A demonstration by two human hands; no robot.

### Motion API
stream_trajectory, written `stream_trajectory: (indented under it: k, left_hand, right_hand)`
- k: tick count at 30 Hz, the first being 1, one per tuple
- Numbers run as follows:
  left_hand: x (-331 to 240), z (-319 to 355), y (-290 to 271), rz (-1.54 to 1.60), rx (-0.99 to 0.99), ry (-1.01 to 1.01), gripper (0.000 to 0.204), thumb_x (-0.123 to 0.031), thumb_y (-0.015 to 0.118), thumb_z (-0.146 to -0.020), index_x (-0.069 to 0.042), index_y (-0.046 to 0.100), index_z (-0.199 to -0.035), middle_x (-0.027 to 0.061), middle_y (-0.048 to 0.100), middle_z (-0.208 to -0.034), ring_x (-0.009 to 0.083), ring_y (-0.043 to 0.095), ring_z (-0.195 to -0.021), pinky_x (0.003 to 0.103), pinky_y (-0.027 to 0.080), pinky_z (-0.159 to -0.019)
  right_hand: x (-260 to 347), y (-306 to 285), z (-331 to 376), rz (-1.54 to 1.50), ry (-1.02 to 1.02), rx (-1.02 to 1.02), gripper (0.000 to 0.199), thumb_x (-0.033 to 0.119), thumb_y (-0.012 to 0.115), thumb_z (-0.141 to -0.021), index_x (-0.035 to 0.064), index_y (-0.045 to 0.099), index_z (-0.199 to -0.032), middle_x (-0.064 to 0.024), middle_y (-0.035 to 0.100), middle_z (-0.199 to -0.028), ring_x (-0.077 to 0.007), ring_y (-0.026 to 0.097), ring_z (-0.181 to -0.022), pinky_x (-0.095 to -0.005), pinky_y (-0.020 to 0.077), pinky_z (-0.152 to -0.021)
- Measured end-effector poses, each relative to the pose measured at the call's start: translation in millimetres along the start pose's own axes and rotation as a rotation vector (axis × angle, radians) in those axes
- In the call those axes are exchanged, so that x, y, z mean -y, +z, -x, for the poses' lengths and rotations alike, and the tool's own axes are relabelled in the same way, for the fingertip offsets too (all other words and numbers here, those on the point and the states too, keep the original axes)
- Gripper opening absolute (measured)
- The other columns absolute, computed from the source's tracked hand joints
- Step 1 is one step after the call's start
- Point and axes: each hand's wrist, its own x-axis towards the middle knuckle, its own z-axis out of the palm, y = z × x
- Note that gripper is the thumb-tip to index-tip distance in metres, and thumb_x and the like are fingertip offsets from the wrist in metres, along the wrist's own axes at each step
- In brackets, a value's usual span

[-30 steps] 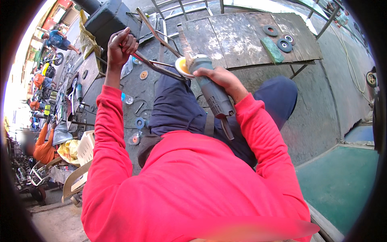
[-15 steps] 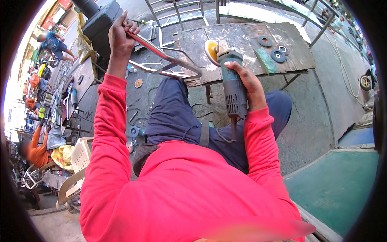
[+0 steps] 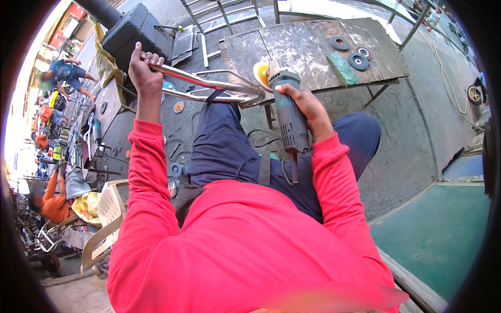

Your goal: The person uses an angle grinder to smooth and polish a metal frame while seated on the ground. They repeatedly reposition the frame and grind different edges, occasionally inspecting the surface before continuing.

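Fingers on your left hand (image 3: 142, 70) are curled tight round the far-left end of the shiny metal frame (image 3: 209, 89), and your right hand (image 3: 309, 108) is clamped on the angle grinder (image 3: 288, 116). Its yellow pad (image 3: 260, 74) sits right at the frame's right tip by the workbench (image 3: 313, 49), so polishing looks barely started there.

No packages, labels or screens show clearly. The only sign-like things sit at the upper left of the view — a red panel (image 3: 79, 10) with a pale, framed board (image 3: 68, 25) just below it, both tilted and blurred by the lens rim — too small to tell more.
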Motion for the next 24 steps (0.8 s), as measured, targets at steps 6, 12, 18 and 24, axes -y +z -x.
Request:
stream_trajectory:
  k: [6, 12, 18, 24]
  left_hand:
    - [4.2, -4.5, 0.9, 0.007, -0.017, -0.014, 0.038, -0.02, 0.057, -0.093, -0.015, 0.035, -0.062, -0.0027, 0.028, -0.05, 0.011, 0.028, -0.044, 0.029, 0.029, -0.047]
    - [7.2, -6.4, 9.9, -0.023, -0.023, -0.031, 0.036, -0.019, 0.056, -0.093, -0.014, 0.036, -0.064, -0.0021, 0.03, -0.05, 0.0116, 0.03, -0.044, 0.03, 0.03, -0.047]
    - [11.0, 0.1, 19.6, -0.029, -0.06, -0.016, 0.034, -0.018, 0.056, -0.093, -0.013, 0.037, -0.065, -0.0019, 0.03, -0.05, 0.012, 0.031, -0.045, 0.031, 0.032, -0.049]
    - [11.4, -2.4, 22.8, -0.033, -0.101, -0.012, 0.034, -0.018, 0.056, -0.093, -0.013, 0.037, -0.065, -0.0019, 0.031, -0.051, 0.0125, 0.03, -0.045, 0.032, 0.032, -0.049]
  right_hand:
    - [-2.4, 3.2, -1.2, 0.048, 0.005, -0.042, 0.056, 0.042, 0.077, -0.069, -0.0058, 0.062, -0.094, -0.0061, 0.06, -0.074, -0.0156, 0.058, -0.054, -0.0284, 0.0449, -0.047]
    - [-3.0, 3.2, -7.3, 0.07, 0.029, -0.066, 0.055, 0.041, 0.077, -0.069, -0.0059, 0.062, -0.092, -0.0064, 0.06, -0.073, -0.0164, 0.057, -0.052, -0.0295, 0.0455, -0.047]
    - [2.4, 17.9, -16.3, 0.024, 0.028, -0.028, 0.056, 0.042, 0.078, -0.067, -0.0046, 0.063, -0.093, -0.0074, 0.061, -0.073, -0.0175, 0.059, -0.054, -0.0314, 0.0476, -0.048]
    - [7.8, 21.7, -23.4, 0.051, -0.001, -0.008, 0.057, 0.043, 0.078, -0.067, -0.005, 0.063, -0.093, -0.0079, 0.061, -0.072, -0.018, 0.059, -0.054, -0.0316, 0.0477, -0.048]
